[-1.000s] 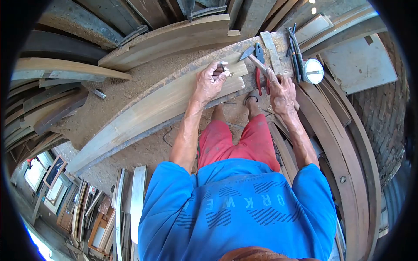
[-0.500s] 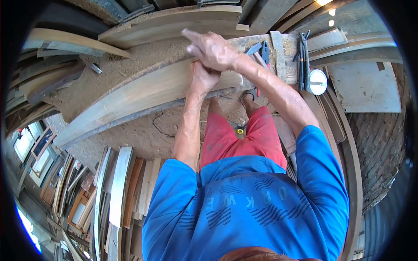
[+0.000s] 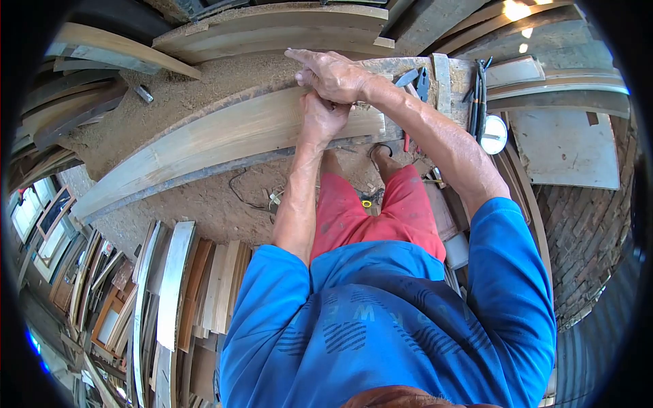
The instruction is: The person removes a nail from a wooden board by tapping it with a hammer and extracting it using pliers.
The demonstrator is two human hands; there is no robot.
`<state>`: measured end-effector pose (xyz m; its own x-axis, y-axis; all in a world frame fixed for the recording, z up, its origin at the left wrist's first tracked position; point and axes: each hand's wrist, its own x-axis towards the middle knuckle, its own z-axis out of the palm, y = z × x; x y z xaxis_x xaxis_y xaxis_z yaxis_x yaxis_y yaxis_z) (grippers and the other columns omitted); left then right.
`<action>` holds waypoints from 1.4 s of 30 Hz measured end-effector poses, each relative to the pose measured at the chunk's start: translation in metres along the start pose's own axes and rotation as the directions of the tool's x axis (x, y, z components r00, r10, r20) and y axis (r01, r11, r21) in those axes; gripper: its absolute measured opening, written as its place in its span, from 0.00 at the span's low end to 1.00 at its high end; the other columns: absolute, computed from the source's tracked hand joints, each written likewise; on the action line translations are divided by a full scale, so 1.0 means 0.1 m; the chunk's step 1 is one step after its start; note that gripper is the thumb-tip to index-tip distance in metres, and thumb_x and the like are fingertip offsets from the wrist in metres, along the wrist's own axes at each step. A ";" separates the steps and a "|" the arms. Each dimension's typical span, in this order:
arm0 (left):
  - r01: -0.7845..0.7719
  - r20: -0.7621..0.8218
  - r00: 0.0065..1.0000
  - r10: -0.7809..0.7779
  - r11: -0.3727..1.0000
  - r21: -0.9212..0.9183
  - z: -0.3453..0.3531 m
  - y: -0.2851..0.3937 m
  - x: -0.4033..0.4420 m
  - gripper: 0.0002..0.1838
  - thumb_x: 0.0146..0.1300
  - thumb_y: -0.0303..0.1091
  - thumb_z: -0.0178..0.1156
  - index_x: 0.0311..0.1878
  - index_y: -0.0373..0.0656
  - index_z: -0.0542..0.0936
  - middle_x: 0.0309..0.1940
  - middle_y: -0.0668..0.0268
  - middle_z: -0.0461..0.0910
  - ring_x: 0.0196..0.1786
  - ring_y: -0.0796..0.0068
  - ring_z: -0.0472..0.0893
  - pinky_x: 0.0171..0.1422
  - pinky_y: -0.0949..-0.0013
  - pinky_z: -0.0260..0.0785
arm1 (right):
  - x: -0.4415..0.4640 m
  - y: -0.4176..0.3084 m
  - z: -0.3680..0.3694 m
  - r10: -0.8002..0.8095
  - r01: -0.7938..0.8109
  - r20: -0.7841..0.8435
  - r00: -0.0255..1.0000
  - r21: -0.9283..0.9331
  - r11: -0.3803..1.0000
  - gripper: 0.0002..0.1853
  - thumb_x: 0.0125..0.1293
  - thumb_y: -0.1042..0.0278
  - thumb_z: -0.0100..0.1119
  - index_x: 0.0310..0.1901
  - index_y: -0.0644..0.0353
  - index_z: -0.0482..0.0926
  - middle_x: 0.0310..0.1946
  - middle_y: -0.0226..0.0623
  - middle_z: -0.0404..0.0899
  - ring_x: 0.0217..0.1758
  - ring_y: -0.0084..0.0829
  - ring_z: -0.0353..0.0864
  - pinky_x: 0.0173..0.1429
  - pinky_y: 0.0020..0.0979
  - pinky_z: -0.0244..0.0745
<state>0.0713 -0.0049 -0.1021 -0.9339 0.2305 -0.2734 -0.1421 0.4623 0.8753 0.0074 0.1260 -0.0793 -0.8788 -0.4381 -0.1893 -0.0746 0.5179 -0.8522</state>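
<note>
Both hands meet over the right part of a long pale curved board on the bench. My left hand is below, its fingers curled and mostly hidden under the other hand; what it holds cannot be seen. Across it lies my right hand, with its fingers stretched out to the left and nothing visible in them. To the right of the hands a hammer rests on the bench beside pliers with red handles.
Dark-handled tools and a round white-topped can are at the bench's right end. Another curved board stands behind the sawdust. Planks lean at lower left. A yellow-ringed object lies on the floor.
My right hand has let go of the hammer and moved left over my left hand. The small dark object seen earlier in my left hand is now hidden. The view has shifted slightly.
</note>
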 end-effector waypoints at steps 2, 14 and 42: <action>-0.003 0.000 1.000 0.003 0.999 -0.047 0.03 -0.11 -0.02 0.04 0.64 0.26 0.73 0.36 0.34 0.90 0.29 0.59 0.92 0.33 0.75 0.92 0.40 0.67 0.82 | 0.03 0.00 0.04 0.005 -0.005 0.023 1.000 0.001 1.000 0.30 0.84 0.59 0.53 0.81 0.64 0.64 0.65 0.63 0.81 0.70 0.60 0.80 0.77 0.53 0.73; 0.257 -0.086 0.963 -0.255 0.966 0.013 0.07 0.17 -0.11 0.07 0.65 0.30 0.72 0.34 0.36 0.91 0.27 0.60 0.92 0.32 0.72 0.92 0.43 0.66 0.83 | 0.14 -0.02 0.11 0.028 -0.030 0.121 0.992 0.022 0.999 0.30 0.85 0.62 0.51 0.82 0.59 0.61 0.60 0.59 0.86 0.70 0.59 0.80 0.75 0.54 0.74; 0.204 -0.106 0.969 -0.224 0.964 -0.173 0.06 0.15 -0.31 0.13 0.79 0.34 0.62 0.44 0.31 0.85 0.29 0.60 0.89 0.31 0.72 0.92 0.36 0.65 0.83 | -0.56 -0.18 -0.46 0.316 -0.108 -0.366 0.875 0.489 0.866 0.26 0.85 0.58 0.50 0.73 0.70 0.75 0.50 0.46 0.90 0.53 0.35 0.88 0.63 0.36 0.83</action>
<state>0.0996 0.0000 -0.0825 -0.9078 0.0291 -0.4183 -0.3837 0.3445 0.8568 0.0358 0.1752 -0.0308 -0.9653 0.0493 -0.2565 0.2609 0.1365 -0.9557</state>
